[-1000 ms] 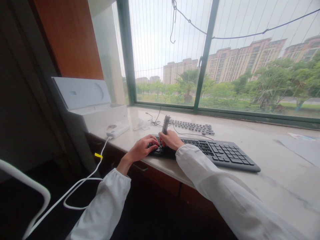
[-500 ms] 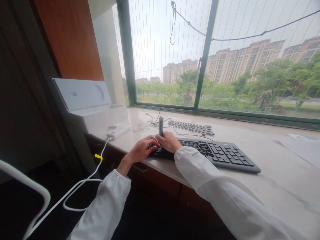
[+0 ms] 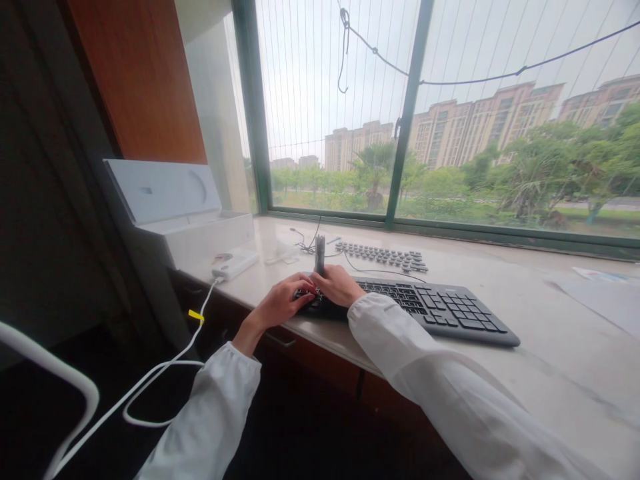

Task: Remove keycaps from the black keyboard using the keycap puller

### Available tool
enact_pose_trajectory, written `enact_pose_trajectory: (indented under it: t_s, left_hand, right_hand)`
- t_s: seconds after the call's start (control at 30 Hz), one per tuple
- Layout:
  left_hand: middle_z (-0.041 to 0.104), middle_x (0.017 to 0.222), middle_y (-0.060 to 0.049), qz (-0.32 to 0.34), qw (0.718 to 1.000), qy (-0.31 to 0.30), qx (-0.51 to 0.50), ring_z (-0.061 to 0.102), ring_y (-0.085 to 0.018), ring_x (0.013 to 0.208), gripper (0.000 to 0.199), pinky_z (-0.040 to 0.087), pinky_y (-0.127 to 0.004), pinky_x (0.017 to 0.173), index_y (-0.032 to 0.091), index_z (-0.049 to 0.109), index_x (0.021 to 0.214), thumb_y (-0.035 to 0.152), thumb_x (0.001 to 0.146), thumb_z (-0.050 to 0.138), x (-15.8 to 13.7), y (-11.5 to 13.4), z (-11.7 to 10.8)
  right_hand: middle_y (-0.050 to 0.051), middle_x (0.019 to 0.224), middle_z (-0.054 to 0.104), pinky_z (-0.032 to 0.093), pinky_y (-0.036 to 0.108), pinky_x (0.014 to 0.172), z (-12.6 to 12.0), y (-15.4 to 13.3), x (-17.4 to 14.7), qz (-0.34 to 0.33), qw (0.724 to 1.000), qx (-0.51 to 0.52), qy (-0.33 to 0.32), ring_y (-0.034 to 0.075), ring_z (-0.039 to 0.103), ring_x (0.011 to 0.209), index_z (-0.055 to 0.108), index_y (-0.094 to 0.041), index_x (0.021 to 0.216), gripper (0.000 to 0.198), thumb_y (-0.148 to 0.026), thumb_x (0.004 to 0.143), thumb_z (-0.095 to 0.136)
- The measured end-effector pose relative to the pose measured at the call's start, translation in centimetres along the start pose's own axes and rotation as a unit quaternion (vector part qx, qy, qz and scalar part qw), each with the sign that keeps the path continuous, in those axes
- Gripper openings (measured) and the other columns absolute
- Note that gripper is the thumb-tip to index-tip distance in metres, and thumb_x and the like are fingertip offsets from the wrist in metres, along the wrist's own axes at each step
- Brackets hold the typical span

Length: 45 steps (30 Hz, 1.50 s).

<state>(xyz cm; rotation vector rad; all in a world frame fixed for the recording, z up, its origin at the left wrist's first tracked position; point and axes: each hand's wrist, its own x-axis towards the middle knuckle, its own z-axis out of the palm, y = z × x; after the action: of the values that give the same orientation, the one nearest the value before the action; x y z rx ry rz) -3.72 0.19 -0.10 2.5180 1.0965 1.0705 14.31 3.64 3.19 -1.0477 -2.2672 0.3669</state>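
Observation:
A black keyboard (image 3: 400, 297) lies along the front of the pale tabletop, with many keycaps off in its main section. My left hand (image 3: 281, 300) is at the keyboard's left end, its thumb and fingers curled around that corner. Close beside it, my right hand (image 3: 340, 285) grips a dark stick-shaped tool (image 3: 320, 255) that stands upright out of the fist. The tool's lower end is hidden by my fingers, so I cannot tell what it touches. Loose keycaps (image 3: 383, 255) are laid out in rows behind the keyboard.
An open white box (image 3: 200, 241) stands at the left, with a white power strip (image 3: 235, 264) before it. Its white cable (image 3: 173, 360) hangs off the table edge. Thin black cables (image 3: 307, 247) lie behind my hands. Papers (image 3: 605, 293) rest at the right, below the window.
Both hands stay at the keyboard's left end, with the tool still upright in my right hand. The view has shifted very slightly.

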Motion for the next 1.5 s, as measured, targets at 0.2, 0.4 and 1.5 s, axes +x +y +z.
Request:
enact_pose_trajectory:
  t_s: [0.2,0.4,1.5]
  left_hand:
    - [0.064,0.103,-0.005,-0.006,1.0,0.006,-0.002,0.06,-0.017,0.093,0.017,0.046,-0.028,0.082,0.02,0.069,0.099,0.028,0.089,0.058,0.1,-0.1,0.1]
    - [0.065,0.094,-0.005,-0.011,1.0,0.009,-0.004,0.058,-0.015,0.082,0.018,0.045,-0.027,0.074,0.019,0.071,0.096,0.031,0.088,0.06,0.2,-0.3,0.2]
    - [0.071,0.096,-0.003,0.033,0.999,0.02,-0.026,0.062,-0.019,0.094,0.01,0.047,-0.029,0.084,0.023,0.074,0.086,0.029,0.084,0.067,0.3,-0.8,0.2]
  right_hand:
    - [0.001,0.062,0.058,0.026,0.025,0.055,0.7,-0.5,-0.3,-0.042,0.998,-0.022,0.03,0.012,0.044,0.057,0.056,-0.018,0.064,0.032,-0.034,0.089,0.043]
    - [-0.001,0.064,0.06,0.028,0.023,0.058,0.9,-0.9,-0.6,-0.049,0.998,0.031,0.036,0.011,0.046,0.058,0.059,-0.018,0.067,0.026,-0.025,0.088,0.044]
    - [0.009,0.085,0.071,0.036,0.026,0.062,1.5,-0.4,-1.3,-0.099,0.983,-0.155,0.017,0.019,0.066,0.073,0.051,-0.014,0.102,0.021,-0.032,0.097,0.041]
